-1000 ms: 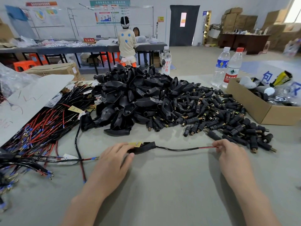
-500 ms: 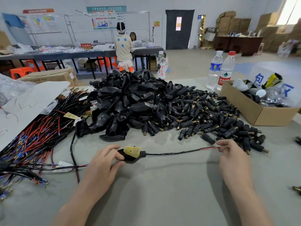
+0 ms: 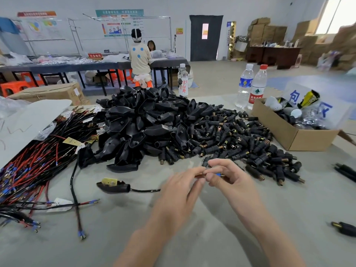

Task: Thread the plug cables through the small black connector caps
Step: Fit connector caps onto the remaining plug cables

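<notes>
Our left hand point(image 3: 181, 191) and right hand point(image 3: 229, 180) both pinch the plug cable point(image 3: 144, 190) by its free end, close to the connector caps point(image 3: 240, 139), probably steadying it for threading

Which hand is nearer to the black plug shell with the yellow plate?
Left. The left hand is right of the black plastic plug shell with the yellow plate, over its cable; the right hand is farther right.

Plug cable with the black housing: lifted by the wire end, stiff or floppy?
Probably floppy: the plug cable curves loosely across the table. Its housing looks the heavier end, so it would likely drag or dangle. Its long, flattish shape seems unlikely to roll.
</notes>
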Motion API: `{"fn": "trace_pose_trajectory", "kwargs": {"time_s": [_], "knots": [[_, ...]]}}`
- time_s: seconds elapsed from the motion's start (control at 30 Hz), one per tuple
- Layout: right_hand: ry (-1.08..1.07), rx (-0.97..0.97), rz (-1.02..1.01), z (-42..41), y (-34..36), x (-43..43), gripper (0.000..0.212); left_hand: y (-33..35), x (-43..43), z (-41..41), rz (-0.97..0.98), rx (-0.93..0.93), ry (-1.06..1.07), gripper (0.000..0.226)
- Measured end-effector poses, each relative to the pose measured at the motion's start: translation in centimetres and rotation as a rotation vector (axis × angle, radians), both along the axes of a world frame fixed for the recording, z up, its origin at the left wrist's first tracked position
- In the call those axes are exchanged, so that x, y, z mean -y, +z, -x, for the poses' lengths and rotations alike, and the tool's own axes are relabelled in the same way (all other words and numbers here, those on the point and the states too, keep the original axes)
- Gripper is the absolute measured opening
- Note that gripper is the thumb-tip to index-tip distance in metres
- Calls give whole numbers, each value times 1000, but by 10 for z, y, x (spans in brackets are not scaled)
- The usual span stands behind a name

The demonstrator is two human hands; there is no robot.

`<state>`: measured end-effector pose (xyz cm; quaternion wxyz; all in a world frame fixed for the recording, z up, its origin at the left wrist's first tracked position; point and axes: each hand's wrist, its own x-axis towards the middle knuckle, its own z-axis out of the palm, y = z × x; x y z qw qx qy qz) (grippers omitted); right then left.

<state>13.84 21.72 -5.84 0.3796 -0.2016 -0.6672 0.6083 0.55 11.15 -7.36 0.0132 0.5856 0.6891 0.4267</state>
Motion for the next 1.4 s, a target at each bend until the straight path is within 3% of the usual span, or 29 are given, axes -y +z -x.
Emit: {"fn": "trace_pose_trajectory", "kwargs": {"time_s": [0.13, 0.23, 0.3, 0.4, 0.47, 0.97, 1.2, 1.33, 1.4], "knots": [[-21, 71, 2, 6, -5, -10, 20, -23, -1, 5, -50, 344, -24, 13], [-391, 261, -103, 19, -15, -39, 12, -29, 2, 12, -73, 491, 63, 15], [-534, 499, -211, 33, -20, -56, 24, -28, 2, 15, -71, 519, 96, 19], [-524, 878, -349, 57, -26, -69, 49, -26, 2, 14, -39, 484, 89, 19], [-514, 959, -399, 67, -26, -70, 48, -27, 3, 14, -39, 484, 78, 18], [-308, 843, -342, 45, -19, -55, 19, -20, 9, 12, -56, 516, 98, 18], [-242, 871, -521, 30, -32, -53, 31, -24, 6, 13, -14, 510, 127, 10], [-190, 619, -376, 20, -38, -50, 26, -25, 5, 13, -15, 479, 142, 10], [-167, 514, -333, 15, -39, -47, 39, -26, 4, 13, -19, 483, 145, 11]]}}
